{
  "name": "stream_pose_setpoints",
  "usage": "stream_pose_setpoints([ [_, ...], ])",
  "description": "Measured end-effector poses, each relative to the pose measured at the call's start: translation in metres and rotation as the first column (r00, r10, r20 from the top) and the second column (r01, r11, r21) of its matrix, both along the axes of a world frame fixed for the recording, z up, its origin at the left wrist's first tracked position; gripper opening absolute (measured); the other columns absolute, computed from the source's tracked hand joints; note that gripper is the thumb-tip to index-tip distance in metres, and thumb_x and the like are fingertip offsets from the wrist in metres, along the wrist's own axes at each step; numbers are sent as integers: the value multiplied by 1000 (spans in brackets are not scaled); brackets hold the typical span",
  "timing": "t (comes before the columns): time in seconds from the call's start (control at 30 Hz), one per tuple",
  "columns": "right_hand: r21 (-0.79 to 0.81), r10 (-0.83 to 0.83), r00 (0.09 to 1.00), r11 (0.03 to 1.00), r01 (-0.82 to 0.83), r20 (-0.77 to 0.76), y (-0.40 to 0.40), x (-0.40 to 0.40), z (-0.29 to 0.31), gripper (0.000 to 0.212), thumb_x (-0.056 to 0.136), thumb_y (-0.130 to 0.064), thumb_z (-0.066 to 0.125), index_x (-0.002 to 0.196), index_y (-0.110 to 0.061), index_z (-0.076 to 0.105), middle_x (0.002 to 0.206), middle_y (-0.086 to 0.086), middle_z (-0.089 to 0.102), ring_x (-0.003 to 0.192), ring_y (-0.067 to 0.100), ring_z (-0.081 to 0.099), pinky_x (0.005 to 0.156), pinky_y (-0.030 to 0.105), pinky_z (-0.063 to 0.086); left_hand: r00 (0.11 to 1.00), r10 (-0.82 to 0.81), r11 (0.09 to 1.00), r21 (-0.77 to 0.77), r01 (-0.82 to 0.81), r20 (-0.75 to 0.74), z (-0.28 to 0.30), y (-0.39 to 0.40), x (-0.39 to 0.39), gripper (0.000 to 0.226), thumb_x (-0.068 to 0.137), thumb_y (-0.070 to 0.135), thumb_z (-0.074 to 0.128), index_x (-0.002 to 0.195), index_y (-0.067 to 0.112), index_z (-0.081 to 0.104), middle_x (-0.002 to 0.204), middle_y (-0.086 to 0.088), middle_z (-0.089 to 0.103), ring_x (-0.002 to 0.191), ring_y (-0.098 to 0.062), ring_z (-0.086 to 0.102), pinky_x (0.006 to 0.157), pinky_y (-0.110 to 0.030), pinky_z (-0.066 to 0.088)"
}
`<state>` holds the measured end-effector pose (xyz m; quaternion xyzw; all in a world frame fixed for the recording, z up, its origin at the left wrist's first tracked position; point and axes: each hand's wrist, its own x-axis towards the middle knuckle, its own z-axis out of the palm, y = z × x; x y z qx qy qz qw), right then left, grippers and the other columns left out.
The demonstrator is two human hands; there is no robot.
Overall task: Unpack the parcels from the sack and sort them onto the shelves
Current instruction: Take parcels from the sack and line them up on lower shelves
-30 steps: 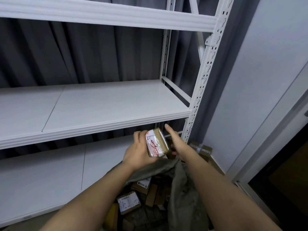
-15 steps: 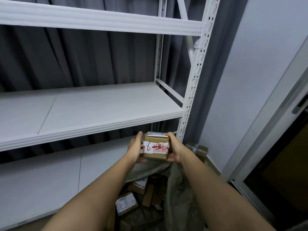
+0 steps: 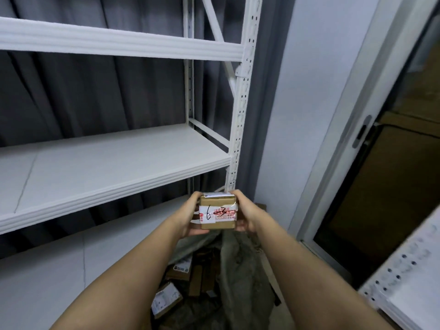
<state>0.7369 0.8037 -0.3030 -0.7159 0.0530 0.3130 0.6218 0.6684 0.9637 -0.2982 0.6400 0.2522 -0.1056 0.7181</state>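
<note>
1. Small cardboard parcel, brown, a band of white tape with red print round its middle, a black handwritten mark on the tape, a white label on top; it is held in the air above the open sack, in front of the lowest shelf and below the edge of the middle shelf
2. Left hand grips the parcel's left side, fingers curled over the top edge, thumb under; right hand grips the right side the same way, so both hands are closed on the box
3. Handling, by my read: looks light, since it is carried well out from the body with no sag; stiff rigid box, corners square, should not crush under a normal squeeze; the tape band is glossy and may be a bit slippery, bare cardboard gives better grip
4. Best hold: opposite side faces as now, or one hand across top and bottom; contents unknown, so set it down flat, do not drop it
5. More parcels lie inside the sack, one with a white label facing up; one more box sits on the floor behind the sack, mostly hidden
6. Versus half a second ago: parcel and both hands sit in nearly the same pose, same marked face toward the camera; a second ago only the left hand held it tilted, the right hand open beside it
7. View has swung right: door frame and a second rack's corner now show more
</note>
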Motion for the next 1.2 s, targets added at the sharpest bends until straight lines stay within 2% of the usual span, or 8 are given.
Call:
stream_pose_setpoints([
  [0.1, -2, -121, 993, 993, 121, 3, -28, -29, -1, 49, 85, -63, 44, 69, -22, 65, 65, -2, 71, 65, 12, 69, 58, 24, 53, 995, -99, 995, 2, 99, 6, 2, -23, -14, 43, 88, 56, 45, 83, 18, 63, 57, 1, 70, 59, -15, 70, 55, -30, 57],
  [0.23, -7, -286, 958, 958, 286, 24, -70, -83, 1, 45, 86, -58, 43, 64, -23, 58, 51, -6, 65, 43, 7, 64, 42, 17, 48, 968, -252, 968, -3, 252, -15, 4, -59, -40, 45, 86, 58, 47, 83, 16, 64, 57, 1, 70, 59, -17, 71, 53, -29, 56],
  [0.33, -6, -376, 925, 926, 377, 45, -102, -123, 11, 41, 85, -56, 43, 67, -23, 59, 52, -8, 65, 45, 7, 65, 43, 17, 48, 935, -353, 936, -14, 353, -15, 10, -89, -59, 43, 85, 57, 48, 83, 18, 65, 62, -1, 72, 63, -18, 71, 56, -29, 57],
  [0.47, 14, -500, 865, 866, 500, 39, -153, -167, 21, 45, 85, -61, 42, 65, -24, 59, 61, -5, 67, 63, 11, 67, 57, 22, 51, 880, -476, 879, -9, 476, 3, 23, -140, -81, 44, 87, 57, 47, 90, 17, 66, 68, -3, 74, 69, -20, 72, 54, -30, 57],
  [0.7, 68, -689, 723, 725, 686, 52, -253, -256, 36, 48, 88, -61, 43, 74, -20, 63, 55, 0, 69, 49, 12, 68, 44, 22, 51, 751, -659, 751, -12, 660, 39, 34, -250, -127, 52, 86, 66, 49, 92, 16, 64, 66, -4, 73, 68, -19, 72, 51, -30, 57],
  [0.93, 54, -828, 556, 560, 827, 72, -364, -362, 37, 49, 89, -62, 40, 75, -21, 62, 54, -2, 68, 47, 11, 67, 43, 20, 50, 590, -807, 590, -24, 807, 29, 38, -376, -198, 50, 85, 63, 52, 93, 15, 61, 70, -7, 74, 76, -24, 71, 52, -32, 57],
  [1.07, 53, -882, 466, 470, 881, 67, -425, -431, 29, 47, 90, -61, 39, 76, -22, 61, 51, -4, 67, 45, 9, 66, 45, 20, 51, 492, -870, 493, 0, 870, 23, 34, -448, -256, 47, 87, 60, 48, 91, 14, 61, 82, -9, 71, 81, -24, 69, 56, -30, 56],
  [1.2, 32, -908, 415, 417, 908, 49, -484, -503, 18, 47, 89, -61, 40, 70, -22, 59, 51, -4, 64, 45, 9, 64, 46, 17, 49, 415, -910, 415, -29, 909, 0, 21, -514, -319, 43, 85, 54, 49, 89, 14, 64, 72, -4, 73, 70, -19, 71, 56, -29, 56],
])
